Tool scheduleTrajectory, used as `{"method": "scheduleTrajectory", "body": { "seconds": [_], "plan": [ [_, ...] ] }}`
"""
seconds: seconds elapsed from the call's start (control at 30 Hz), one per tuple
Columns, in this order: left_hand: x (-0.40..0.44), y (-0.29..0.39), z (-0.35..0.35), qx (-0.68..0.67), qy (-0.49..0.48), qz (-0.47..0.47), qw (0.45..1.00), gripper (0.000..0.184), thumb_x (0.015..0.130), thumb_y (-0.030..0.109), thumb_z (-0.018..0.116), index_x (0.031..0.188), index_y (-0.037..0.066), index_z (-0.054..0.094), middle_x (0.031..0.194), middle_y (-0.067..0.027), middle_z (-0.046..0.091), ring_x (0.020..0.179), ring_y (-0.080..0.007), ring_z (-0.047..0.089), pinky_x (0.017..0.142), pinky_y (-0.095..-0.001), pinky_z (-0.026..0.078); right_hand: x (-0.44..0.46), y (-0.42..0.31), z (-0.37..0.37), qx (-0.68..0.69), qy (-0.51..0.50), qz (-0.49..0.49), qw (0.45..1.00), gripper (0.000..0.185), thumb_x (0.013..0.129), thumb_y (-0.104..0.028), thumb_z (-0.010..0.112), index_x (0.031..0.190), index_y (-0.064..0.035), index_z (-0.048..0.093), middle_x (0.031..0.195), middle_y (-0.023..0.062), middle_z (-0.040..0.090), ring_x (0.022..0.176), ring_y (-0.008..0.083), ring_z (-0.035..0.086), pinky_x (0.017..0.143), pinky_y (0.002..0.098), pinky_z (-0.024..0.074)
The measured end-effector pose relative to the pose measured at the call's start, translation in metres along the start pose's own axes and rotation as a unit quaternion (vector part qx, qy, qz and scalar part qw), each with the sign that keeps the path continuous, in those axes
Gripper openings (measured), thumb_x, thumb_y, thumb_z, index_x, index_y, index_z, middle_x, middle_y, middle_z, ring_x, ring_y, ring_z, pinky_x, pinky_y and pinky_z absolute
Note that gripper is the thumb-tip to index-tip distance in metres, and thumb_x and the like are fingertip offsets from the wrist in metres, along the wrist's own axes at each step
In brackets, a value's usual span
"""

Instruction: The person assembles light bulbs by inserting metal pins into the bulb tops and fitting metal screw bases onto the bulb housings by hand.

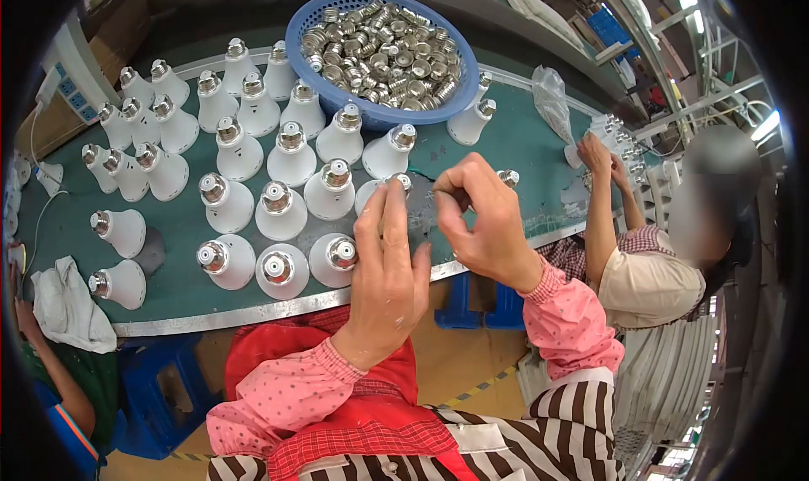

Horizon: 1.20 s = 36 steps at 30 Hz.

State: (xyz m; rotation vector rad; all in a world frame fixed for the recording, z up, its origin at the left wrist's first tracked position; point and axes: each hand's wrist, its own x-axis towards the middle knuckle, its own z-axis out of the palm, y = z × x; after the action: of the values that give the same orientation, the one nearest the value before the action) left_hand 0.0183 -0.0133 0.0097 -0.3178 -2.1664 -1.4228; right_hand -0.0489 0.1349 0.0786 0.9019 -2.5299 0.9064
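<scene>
My left hand (388,270) is in front of a white bulb housing (366,196) with a silver screw cap. Its fingers are stretched out, with the fingertips at the cap and the thumb apart; whether they touch it I cannot tell. My right hand (490,224) is just to the right, thumb and forefinger pinched together; anything between them is too small to make out. Beside my left hand stands another capped housing (330,262). Several more white housings (282,272) with screw caps stand upright in rows to the left.
A blue basket (297,56) full of loose metal screw caps (396,56) stands at the back. A co-worker (640,270) handles parts at the right. A clear plastic bag (552,102) lies farther back. White cloth (72,304) hangs over the left edge, and a power strip (77,98) stands behind.
</scene>
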Motion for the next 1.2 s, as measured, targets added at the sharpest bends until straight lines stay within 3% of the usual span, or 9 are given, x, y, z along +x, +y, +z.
{"method": "scheduleTrajectory", "body": {
  "seconds": [0.07,0.17,0.2,0.27,0.37,0.8,1.2],
  "plan": [
    [0.006,-0.004,0.004,0.036,0.013,0.013,0.999,0.083,0.09,-0.005,0.07,0.161,-0.009,0.029,0.153,-0.0321,0.039,0.132,-0.0466,0.056,0.101,-0.0461,0.054,0.01,0.006,0.007,-0.016,-0.013,-0.027,0.999,0.019,0.083,0.007,0.07,0.096,-0.0002,0.058,0.088,0.0133,0.057,0.071,0.0318,0.06,0.062,0.0416,0.049],
    [0.011,-0.007,0.014,-0.025,0.007,-0.056,0.998,0.083,0.091,-0.006,0.069,0.162,-0.009,0.026,0.156,-0.0322,0.037,0.134,-0.0478,0.054,0.102,-0.047,0.054,0.019,0.009,0.011,-0.046,-0.033,-0.047,0.997,0.019,0.084,0.009,0.069,0.096,-0.0005,0.06,0.086,0.0096,0.057,0.068,0.0225,0.06,0.061,0.0339,0.0493],
    [0.013,-0.008,0.016,-0.044,-0.002,-0.084,0.996,0.084,0.091,-0.007,0.068,0.163,-0.008,0.024,0.155,-0.0314,0.037,0.132,-0.0473,0.055,0.103,-0.0477,0.053,0.021,0.01,0.011,-0.055,-0.038,-0.054,0.996,0.019,0.084,0.009,0.07,0.096,-0.0004,0.059,0.086,0.01,0.057,0.068,0.0235,0.06,0.061,0.0346,0.0493],
    [0.016,-0.009,0.018,-0.062,-0.004,-0.106,0.992,0.083,0.091,-0.007,0.068,0.162,-0.007,0.026,0.153,-0.0305,0.039,0.131,-0.0463,0.056,0.103,-0.0478,0.052,0.025,0.011,0.012,-0.073,-0.046,-0.067,0.994,0.019,0.083,0.009,0.07,0.096,-0.0004,0.059,0.086,0.0109,0.057,0.069,0.0255,0.06,0.061,0.0361,0.0493],
    [0.015,-0.014,0.022,-0.072,-0.003,-0.117,0.991,0.08,0.092,-0.007,0.068,0.161,-0.006,0.029,0.151,-0.0286,0.041,0.129,-0.0448,0.057,0.101,-0.048,0.053,0.028,0.01,0.012,-0.088,-0.068,-0.065,0.992,0.017,0.085,0.002,0.07,0.096,-0.0011,0.056,0.089,0.0148,0.055,0.077,0.0368,0.06,0.065,0.0456,0.0495],
    [0.015,-0.026,0.027,-0.082,0.01,-0.105,0.991,0.067,0.095,-0.002,0.066,0.157,0.004,0.041,0.147,-0.0234,0.047,0.121,-0.0442,0.064,0.089,-0.0476,0.059,0.03,0.008,0.002,-0.157,-0.105,-0.087,0.978,0.019,0.085,-0.001,0.071,0.096,-0.001,0.055,0.09,0.015,0.053,0.079,0.0364,0.061,0.066,0.0458,0.0508],
    [0.018,-0.027,0.029,-0.084,0.031,-0.104,0.99,0.056,0.095,-0.002,0.066,0.148,0.002,0.049,0.139,-0.0221,0.052,0.114,-0.0435,0.067,0.087,-0.0485,0.059,0.033,0.012,0.0,-0.123,-0.141,-0.076,0.979,0.02,0.084,-0.001,0.07,0.096,-0.0007,0.054,0.089,0.0159,0.053,0.078,0.0387,0.06,0.066,0.0477,0.0502]
  ]
}}
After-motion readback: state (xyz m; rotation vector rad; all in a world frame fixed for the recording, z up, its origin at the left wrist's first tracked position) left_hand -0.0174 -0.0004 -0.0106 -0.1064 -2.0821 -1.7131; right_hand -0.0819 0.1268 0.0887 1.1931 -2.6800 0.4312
